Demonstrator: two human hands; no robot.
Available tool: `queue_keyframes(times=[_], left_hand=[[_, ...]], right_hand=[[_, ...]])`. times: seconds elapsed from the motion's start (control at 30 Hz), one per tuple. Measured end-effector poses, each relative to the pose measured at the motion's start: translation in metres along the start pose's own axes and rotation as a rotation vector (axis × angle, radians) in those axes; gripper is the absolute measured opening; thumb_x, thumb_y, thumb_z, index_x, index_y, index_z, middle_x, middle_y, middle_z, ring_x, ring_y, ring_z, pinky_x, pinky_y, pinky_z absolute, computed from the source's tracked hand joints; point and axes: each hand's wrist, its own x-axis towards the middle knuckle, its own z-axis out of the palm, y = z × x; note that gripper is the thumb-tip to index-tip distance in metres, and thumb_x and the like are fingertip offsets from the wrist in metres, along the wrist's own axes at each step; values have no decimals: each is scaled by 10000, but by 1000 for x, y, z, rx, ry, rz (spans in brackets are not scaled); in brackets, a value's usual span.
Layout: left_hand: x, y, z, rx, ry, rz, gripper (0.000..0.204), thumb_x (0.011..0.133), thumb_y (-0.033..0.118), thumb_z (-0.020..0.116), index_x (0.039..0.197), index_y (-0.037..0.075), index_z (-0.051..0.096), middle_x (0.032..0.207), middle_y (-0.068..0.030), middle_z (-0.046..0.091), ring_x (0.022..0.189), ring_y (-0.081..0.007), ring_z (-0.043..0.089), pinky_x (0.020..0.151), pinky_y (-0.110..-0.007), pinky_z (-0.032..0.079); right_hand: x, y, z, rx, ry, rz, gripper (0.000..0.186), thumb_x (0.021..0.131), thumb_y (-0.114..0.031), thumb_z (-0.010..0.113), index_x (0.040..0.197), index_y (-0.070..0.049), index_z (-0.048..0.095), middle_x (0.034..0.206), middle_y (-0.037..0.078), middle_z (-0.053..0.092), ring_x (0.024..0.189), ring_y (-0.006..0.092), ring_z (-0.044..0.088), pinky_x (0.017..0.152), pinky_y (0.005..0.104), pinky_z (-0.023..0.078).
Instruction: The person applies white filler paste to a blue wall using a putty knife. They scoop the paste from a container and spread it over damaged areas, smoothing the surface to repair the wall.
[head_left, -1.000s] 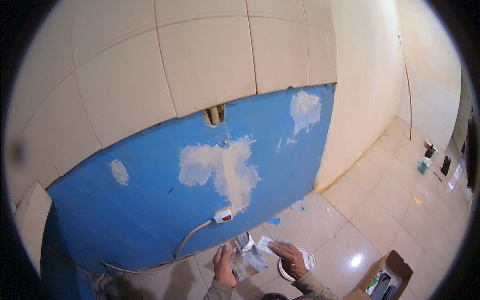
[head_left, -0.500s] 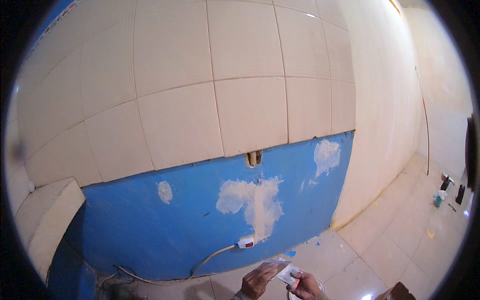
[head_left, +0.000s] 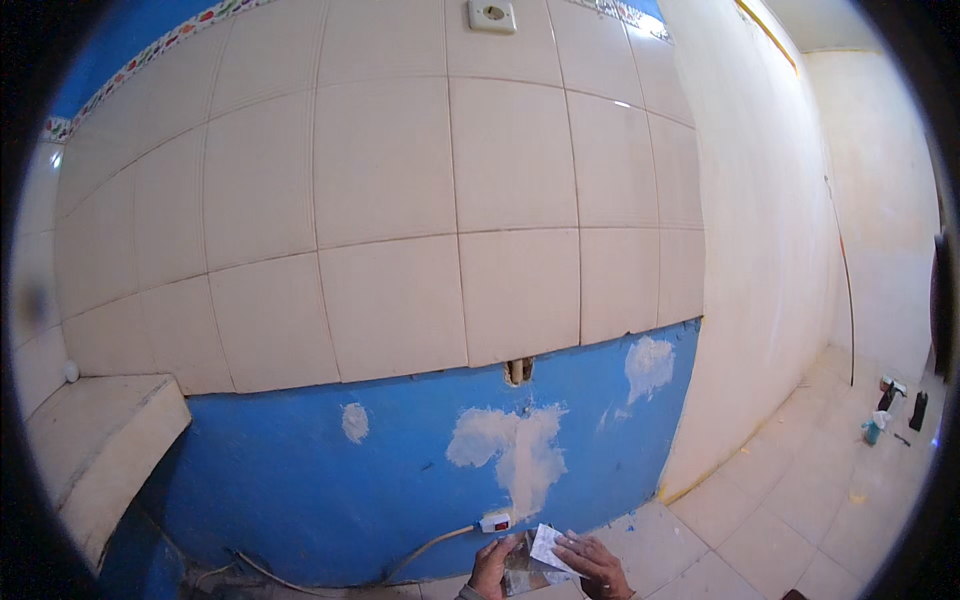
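At the lower edge my left hand (head_left: 490, 570) is closed on a thin, grey, flat plate (head_left: 522, 557) that looks like a putty scraper blade. My right hand (head_left: 598, 566) grips a second flat piece (head_left: 547, 546), whitish and smeared, also like a scraper. The two pieces overlap between my hands; how they touch is too small to tell. Just beyond my hands is the blue wall strip (head_left: 290, 480), with white filler patches (head_left: 520, 455) on it. A white socket block with a red switch (head_left: 495, 523) and a cable is low on the wall.
Beige tiles (head_left: 390, 170) cover the wall above the blue strip, with a broken hole (head_left: 518, 371) at their lower edge. A tiled ledge (head_left: 110, 420) juts out at left. On the floor at right lie several small items, including a teal container (head_left: 872, 432).
The view has tilted upward, so a wall socket and a patterned border now show. My hands have moved closer together, and the flat pieces are turned differently. The white tub under my right hand is out of sight.
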Motion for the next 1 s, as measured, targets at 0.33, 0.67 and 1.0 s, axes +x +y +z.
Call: queue_keyframes(times=[0.33, 0.67, 1.0], left_hand=[[-2, 31, 13, 170, 290, 471, 262, 976, 280, 564, 1066, 47, 644, 926, -29, 628, 828, -151, 587, 747, -311, 489], [15, -54, 2, 736, -161, 1029, 308, 991, 178, 516, 1279, 105, 596, 1320, -160, 565, 1246, -329, 511, 1021, -499, 424], [51, -83, -46, 52, -255, 553, 299, 995, 211, 516, 1244, 66, 595, 1250, -168, 605, 1133, -314, 585, 965, -485, 452]], right_hand=[[-42, 54, 21, 187, 164, 589, 558, 879, -437, 585, 1282, -50, 582, 1241, 120, 605, 1099, 287, 564, 929, 414, 466], [-57, 112, 62, 1550, 288, 1095, 371, 980, -206, 499, 1304, -27, 487, 1129, 88, 589, 893, 204, 577, 805, 398, 504], [-23, 67, 1, 1760, 398, 879, 297, 940, -281, 565, 1125, -56, 620, 915, 126, 699, 715, 238, 675, 632, 350, 565]])
